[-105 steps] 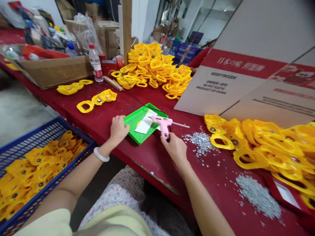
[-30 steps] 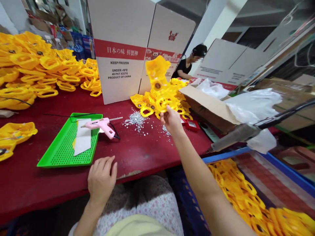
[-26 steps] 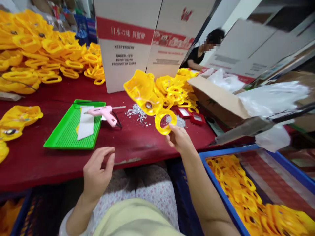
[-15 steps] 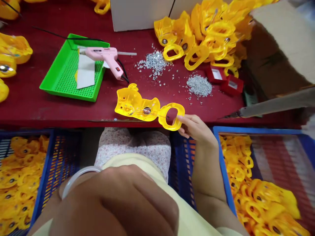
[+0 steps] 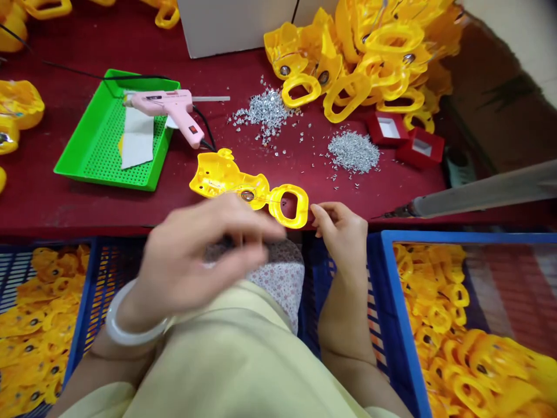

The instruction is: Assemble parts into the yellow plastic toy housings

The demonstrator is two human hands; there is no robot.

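A yellow plastic toy half-shell (image 5: 259, 184) lies hollow side up near the table's front edge. It has a ring-shaped handle, thin wires and a round metal part inside. My left hand (image 5: 198, 249), blurred by motion and with a white bangle at the wrist, is over the table edge just in front of the shell. Its fingers stretch toward the ring, thumb apart, and nothing shows in them. Beside the ring's right end is my right hand (image 5: 342, 232), thumb and fingertips pinched together; whatever they hold, if anything, is too small to make out.
A pink glue gun (image 5: 167, 107) rests on a green tray (image 5: 150, 181). Silver bits (image 5: 267, 113) and small screws (image 5: 354, 151) lie in piles by red boxes (image 5: 420, 148). Yellow shells (image 5: 369, 64) are heaped behind. At right, a grey tool (image 5: 483, 191) juts in above a blue crate (image 5: 394, 290).
My left hand has moved from close to the camera forward to the shell. My right hand has let go of the ring handle and sits just right of it.
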